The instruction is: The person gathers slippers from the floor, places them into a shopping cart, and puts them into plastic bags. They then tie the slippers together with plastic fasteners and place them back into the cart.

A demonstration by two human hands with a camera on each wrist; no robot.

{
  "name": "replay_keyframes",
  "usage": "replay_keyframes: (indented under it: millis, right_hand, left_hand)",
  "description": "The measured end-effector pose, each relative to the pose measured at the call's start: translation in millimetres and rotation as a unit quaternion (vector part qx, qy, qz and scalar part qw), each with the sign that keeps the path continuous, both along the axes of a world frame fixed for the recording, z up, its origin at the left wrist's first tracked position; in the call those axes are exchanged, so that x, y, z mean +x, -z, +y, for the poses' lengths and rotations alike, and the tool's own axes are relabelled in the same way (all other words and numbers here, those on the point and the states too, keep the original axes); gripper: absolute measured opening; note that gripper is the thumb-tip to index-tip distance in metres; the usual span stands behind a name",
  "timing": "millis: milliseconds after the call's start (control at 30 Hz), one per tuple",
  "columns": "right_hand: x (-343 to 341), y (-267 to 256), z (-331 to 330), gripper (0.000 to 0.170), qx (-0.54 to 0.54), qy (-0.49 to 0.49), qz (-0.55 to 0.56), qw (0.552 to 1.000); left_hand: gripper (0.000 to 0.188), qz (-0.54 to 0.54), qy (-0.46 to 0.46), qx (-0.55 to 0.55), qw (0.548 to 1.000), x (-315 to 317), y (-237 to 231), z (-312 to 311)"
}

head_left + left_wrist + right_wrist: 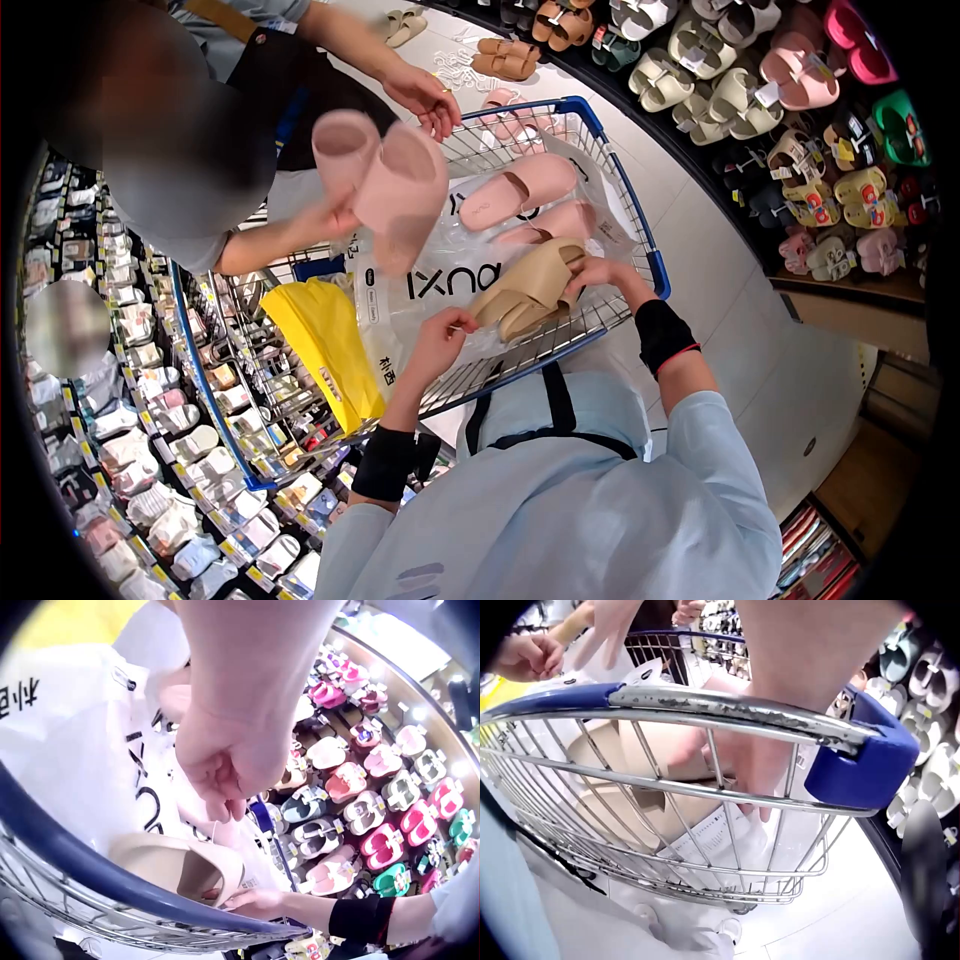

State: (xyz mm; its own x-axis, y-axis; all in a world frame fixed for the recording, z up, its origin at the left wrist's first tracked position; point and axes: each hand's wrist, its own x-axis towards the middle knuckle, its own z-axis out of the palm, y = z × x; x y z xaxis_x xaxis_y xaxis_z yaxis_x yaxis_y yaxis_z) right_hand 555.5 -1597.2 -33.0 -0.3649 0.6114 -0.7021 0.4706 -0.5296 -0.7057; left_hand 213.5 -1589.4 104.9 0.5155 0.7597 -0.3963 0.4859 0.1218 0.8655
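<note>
In the head view my right hand [600, 275] grips a pair of tan slippers [535, 285] at their right end, over the near side of a shopping cart. The right wrist view has my right hand [739, 761] behind the wire side, its fingers on the slippers [607, 806]. My left hand [437, 340] is just left of the pair, fingers curled in. From the left wrist, that hand [232, 769] hangs above the tan slipper [176, 862], fingertips drawn together, with nothing clearly visible between them.
Opposite, another person's hand [340, 215] holds pink slippers [400, 175] over the cart. Inside the cart [650, 240] lie pink slippers [520, 190], printed plastic bags [400, 290] and a yellow bag [325, 350]. Slipper racks [740, 60] stand to the right; packaged goods [150, 440] line the left.
</note>
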Motion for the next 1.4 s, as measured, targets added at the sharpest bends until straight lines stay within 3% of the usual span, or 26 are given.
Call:
replay_keyframes:
  millis: [133, 200, 233, 300, 333, 367, 400, 433, 533, 600, 633, 700, 733, 800, 833, 900, 967, 1033, 1067, 1100, 1167, 1200, 1233, 1300, 1367, 1400]
  right_hand:
    - [-16.7, -18.1, 0.4, 0.046, -0.012, -0.021, 0.028, 0.999]
    - [-31.5, -42.6, -9.1, 0.038, 0.097, 0.004, -0.018, 0.995]
    - [-43.3, -62.2, -13.2, 0.038, 0.099, -0.002, -0.020, 0.995]
    - [-67.2, -106.7, -17.4, 0.029, 0.276, 0.009, -0.209, 0.938]
    - [-72.4, -119.3, -17.5, 0.029, 0.277, 0.005, -0.212, 0.937]
    - [-76.1, -130.0, -17.6, 0.026, 0.344, 0.009, -0.232, 0.910]
    - [-76.5, -141.7, -16.9, 0.023, 0.409, 0.014, -0.253, 0.876]
    - [-73.4, -155.6, -15.0, 0.023, 0.411, 0.012, -0.258, 0.874]
    - [-63.3, -199.8, 0.1, 0.023, 0.447, 0.010, -0.282, 0.849]
    - [-57.7, -229.2, 13.9, 0.024, 0.538, -0.011, -0.292, 0.791]
    - [-58.9, -243.8, 20.6, 0.024, 0.541, -0.010, -0.301, 0.785]
    - [-68.5, -272.4, 39.0, 0.023, 0.534, -0.026, -0.337, 0.775]
    - [-73.1, -285.2, 47.3, 0.025, 0.529, -0.009, -0.327, 0.783]
    - [-79.3, -294.8, 55.4, 0.027, 0.543, 0.024, -0.314, 0.778]
    - [-80.8, -298.5, 61.4, 0.029, 0.553, 0.055, -0.294, 0.778]
    - [-91.0, -303.4, 62.9, 0.034, 0.557, 0.062, -0.263, 0.785]
    - [-116.3, -303.9, 60.4, 0.035, 0.550, 0.070, -0.252, 0.793]
    - [-145.8, -306.5, 57.1, 0.034, 0.498, 0.092, -0.231, 0.831]
    - [-157.8, -301.4, 58.0, 0.034, 0.496, 0.084, -0.252, 0.827]
    - [-165.0, -299.4, 59.9, 0.034, 0.495, 0.086, -0.251, 0.827]
    - [-173.4, -295.0, 63.8, 0.034, 0.491, 0.093, -0.260, 0.826]
    - [-169.9, -286.4, 67.3, 0.037, 0.539, 0.075, -0.259, 0.798]
    - [-165.7, -291.2, 67.7, 0.037, 0.535, 0.076, -0.258, 0.801]
    - [-149.1, -306.0, 68.4, 0.043, 0.517, 0.143, -0.018, 0.844]
    - [-125.4, -284.2, 69.0, 0.050, 0.498, 0.144, 0.031, 0.855]
    - [-121.8, -282.4, 64.9, 0.052, 0.545, 0.083, 0.002, 0.835]
  left_hand:
    - [0.018, 0.019, -0.057, 0.014, 0.998, -31.1, -0.7, -4.8]
    - [0.019, 0.020, -0.076, 0.025, 0.997, -45.3, -5.1, -0.9]
    - [0.019, 0.024, -0.087, 0.035, 0.995, -54.0, -7.3, 1.0]
    - [0.020, 0.014, -0.103, 0.049, 0.993, -74.5, -3.9, 13.0]
    - [0.021, 0.008, -0.112, 0.062, 0.992, -81.5, -1.7, 20.0]
    - [0.021, 0.004, -0.114, 0.062, 0.992, -82.9, -6.6, 28.9]
    - [0.023, 0.043, -0.078, 0.149, 0.985, -82.9, -12.2, 41.0]
    - [0.024, 0.082, -0.042, 0.234, 0.968, -80.0, -20.5, 52.0]
    - [0.028, 0.056, -0.042, 0.334, 0.940, -44.8, -46.8, 75.3]
    - [0.028, -0.019, -0.031, 0.365, 0.930, -16.1, -80.8, 75.0]
    - [0.028, -0.085, -0.018, 0.389, 0.917, -2.3, -93.4, 73.2]
    - [0.030, -0.082, 0.060, 0.284, 0.954, 15.7, -105.0, 49.4]
    - [0.030, -0.086, 0.061, 0.292, 0.950, 21.8, -102.0, 43.1]
    - [0.038, -0.112, 0.016, 0.186, 0.976, 31.2, -80.9, 39.2]
    - [0.038, -0.115, 0.019, 0.202, 0.972, 30.5, -72.8, 39.7]
    - [0.049, -0.161, -0.089, 0.254, 0.950, 27.6, -59.5, 45.7]
    - [0.061, -0.129, -0.072, 0.310, 0.939, 23.4, -63.4, 53.2]
    - [0.065, 0.016, -0.044, 0.479, 0.877, 21.0, -69.2, 50.8]
    - [0.063, -0.014, -0.065, 0.444, 0.894, 22.6, -68.3, 54.9]
    - [0.063, -0.013, -0.063, 0.444, 0.894, 22.3, -63.2, 59.6]
    - [0.053, -0.026, -0.146, 0.469, 0.870, 19.2, -59.1, 68.9]
    - [0.040, -0.064, -0.176, 0.442, 0.877, 17.5, -56.6, 73.7]
    - [0.040, -0.061, -0.174, 0.438, 0.880, 12.1, -56.0, 83.1]
    - [0.035, -0.120, -0.208, 0.392, 0.888, -3.4, -51.8, 100.6]
    - [0.034, -0.160, -0.218, 0.335, 0.903, -8.8, -63.9, 97.4]
    - [0.032, -0.198, -0.228, 0.278, 0.912, -10.9, -69.6, 94.9]
